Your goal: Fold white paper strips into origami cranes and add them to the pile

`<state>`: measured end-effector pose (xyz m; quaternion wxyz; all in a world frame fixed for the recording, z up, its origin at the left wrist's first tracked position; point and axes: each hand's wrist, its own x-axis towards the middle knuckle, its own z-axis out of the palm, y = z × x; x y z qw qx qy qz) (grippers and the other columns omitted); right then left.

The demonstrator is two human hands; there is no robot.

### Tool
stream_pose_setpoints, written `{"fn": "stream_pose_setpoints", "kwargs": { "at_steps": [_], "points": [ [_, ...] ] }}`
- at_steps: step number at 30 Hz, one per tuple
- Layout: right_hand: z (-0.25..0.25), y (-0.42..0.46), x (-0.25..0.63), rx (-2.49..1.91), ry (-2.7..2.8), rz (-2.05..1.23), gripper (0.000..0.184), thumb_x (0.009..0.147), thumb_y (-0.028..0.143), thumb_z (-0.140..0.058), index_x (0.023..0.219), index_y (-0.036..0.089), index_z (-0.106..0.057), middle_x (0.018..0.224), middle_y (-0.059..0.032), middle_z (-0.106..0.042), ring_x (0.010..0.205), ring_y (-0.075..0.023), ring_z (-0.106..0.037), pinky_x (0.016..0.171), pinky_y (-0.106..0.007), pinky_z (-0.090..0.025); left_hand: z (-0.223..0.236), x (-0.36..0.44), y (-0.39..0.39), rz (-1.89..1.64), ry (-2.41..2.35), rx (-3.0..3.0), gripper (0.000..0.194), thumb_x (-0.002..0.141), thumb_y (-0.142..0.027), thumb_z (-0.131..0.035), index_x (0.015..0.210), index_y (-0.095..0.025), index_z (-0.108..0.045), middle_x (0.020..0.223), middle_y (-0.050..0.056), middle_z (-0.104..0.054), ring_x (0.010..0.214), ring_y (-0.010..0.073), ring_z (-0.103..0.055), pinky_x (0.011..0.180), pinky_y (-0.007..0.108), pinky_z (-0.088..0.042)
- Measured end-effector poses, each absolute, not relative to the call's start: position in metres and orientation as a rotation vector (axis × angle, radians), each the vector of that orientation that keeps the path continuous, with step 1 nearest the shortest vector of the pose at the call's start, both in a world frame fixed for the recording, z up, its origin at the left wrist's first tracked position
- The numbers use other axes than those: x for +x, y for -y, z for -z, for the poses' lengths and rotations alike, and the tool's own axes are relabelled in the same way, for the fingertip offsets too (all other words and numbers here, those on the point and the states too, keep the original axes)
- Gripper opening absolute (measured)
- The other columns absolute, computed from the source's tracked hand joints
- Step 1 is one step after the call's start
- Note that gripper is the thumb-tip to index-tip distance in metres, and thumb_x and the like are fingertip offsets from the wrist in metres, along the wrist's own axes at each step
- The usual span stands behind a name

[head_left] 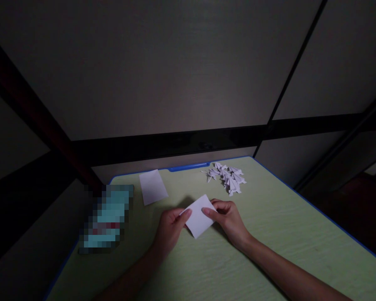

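Observation:
Between my two hands is a small white sheet of paper (198, 218), held just above the table and turned so that one corner points away from me. My left hand (173, 228) pinches its left corner, thumb on top and fingers beneath. At the right corner, my right hand (228, 215) grips the paper the same way, its thumb lying over the surface. The underside of the sheet and most fingertips are hidden. Beyond my right hand lies a pile of several folded white paper figures (230, 177).
A flat white paper sheet (153, 187) lies at the back left of the pale green table (269, 251), which has a blue edge. Left of it is a pixelated teal object (109, 217). A blue tray-like strip (189, 167) runs along the back edge, before a panelled wall (169, 75).

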<state>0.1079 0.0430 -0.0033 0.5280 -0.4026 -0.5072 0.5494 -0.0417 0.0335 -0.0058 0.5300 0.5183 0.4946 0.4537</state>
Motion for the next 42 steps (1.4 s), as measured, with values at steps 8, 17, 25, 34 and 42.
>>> {"fn": "stream_pose_setpoints", "kwargs": {
  "at_steps": [8, 17, 25, 34, 42],
  "points": [
    [0.0084, -0.0448, 0.1087, -0.915, 1.131, -1.345, 0.015, 0.06, 0.021, -0.063, 0.048, 0.013, -0.062, 0.058, -0.0004, -0.053, 0.054, -0.009, -0.045, 0.048, -0.021, -0.03, 0.0088, -0.0424, -0.0349, -1.099, -1.201, 1.272, 0.031, 0.063, -0.039, -0.053, 0.053, -0.011, -0.06, 0.045, 0.001, -0.057, 0.048, 0.0144, -0.051, 0.046, 0.021, -0.038],
    [0.0079, -0.0442, 0.1088, -0.93, 1.156, -1.315, 0.013, 0.06, 0.021, -0.063, 0.049, 0.014, -0.063, 0.058, -0.0004, -0.053, 0.053, -0.0089, -0.044, 0.047, -0.021, -0.03, 0.0091, -0.0421, -0.034, -1.099, -1.228, 1.281, 0.031, 0.062, -0.04, -0.053, 0.055, -0.01, -0.062, 0.045, 0.0, -0.058, 0.048, 0.0147, -0.052, 0.045, 0.021, -0.037],
    [0.0082, -0.0436, 0.1094, -0.935, 1.17, -1.308, 0.013, 0.061, 0.021, -0.062, 0.05, 0.015, -0.063, 0.058, -0.0005, -0.052, 0.053, -0.0094, -0.044, 0.047, -0.021, -0.03, 0.0072, -0.0422, -0.0341, -1.103, -1.222, 1.29, 0.031, 0.062, -0.039, -0.054, 0.053, -0.011, -0.061, 0.045, 0.001, -0.058, 0.049, 0.0155, -0.053, 0.045, 0.021, -0.037],
    [0.0076, -0.0435, 0.1093, -0.938, 1.179, -1.305, 0.014, 0.061, 0.022, -0.062, 0.049, 0.015, -0.063, 0.057, -0.0004, -0.052, 0.053, -0.0097, -0.044, 0.048, -0.022, -0.03, 0.0069, -0.0422, -0.0338, -1.1, -1.242, 1.292, 0.031, 0.062, -0.039, -0.053, 0.051, -0.011, -0.06, 0.044, 0.0, -0.056, 0.048, 0.0145, -0.051, 0.045, 0.021, -0.037],
    [0.0082, -0.0442, 0.1102, -0.935, 1.185, -1.284, 0.014, 0.06, 0.022, -0.062, 0.048, 0.015, -0.063, 0.058, -0.0009, -0.054, 0.055, -0.0104, -0.045, 0.049, -0.022, -0.031, 0.0067, -0.0421, -0.0336, -1.08, -1.239, 1.268, 0.03, 0.063, -0.038, -0.053, 0.05, -0.011, -0.058, 0.044, 0.0, -0.055, 0.047, 0.0139, -0.05, 0.045, 0.021, -0.036]
  ]
}}
